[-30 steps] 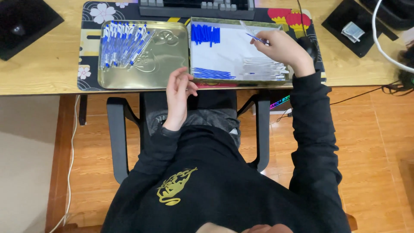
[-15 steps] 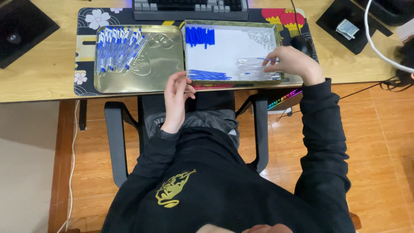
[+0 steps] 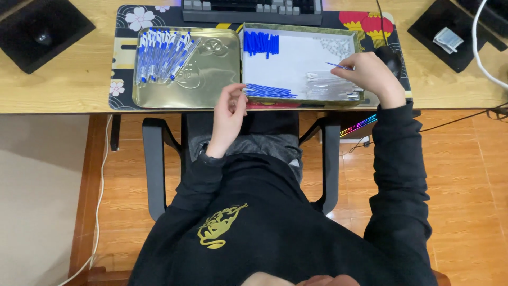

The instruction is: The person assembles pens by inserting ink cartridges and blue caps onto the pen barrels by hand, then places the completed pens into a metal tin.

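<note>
My right hand (image 3: 369,74) is over the right end of the white-lined tray (image 3: 296,66) and pinches a thin blue refill (image 3: 336,65) that points left. Just below it lie several clear pen barrels (image 3: 329,88). My left hand (image 3: 230,113) hovers at the tray's front left corner with its fingers loosely curled and nothing seen in it, next to a bundle of blue refills (image 3: 269,91). Blue caps (image 3: 261,43) lie at the tray's far left, small clear parts (image 3: 338,46) at its far right.
A gold tray (image 3: 211,79) on the left holds several finished blue pens (image 3: 160,53). Both trays rest on a patterned desk mat (image 3: 123,58). A keyboard (image 3: 252,9) lies behind them, a black mouse (image 3: 390,56) beside my right hand, and black pads at both desk ends.
My right hand came down from the tray's far right corner to the clear barrels and stays there, holding a blue refill. My left hand has barely moved.
</note>
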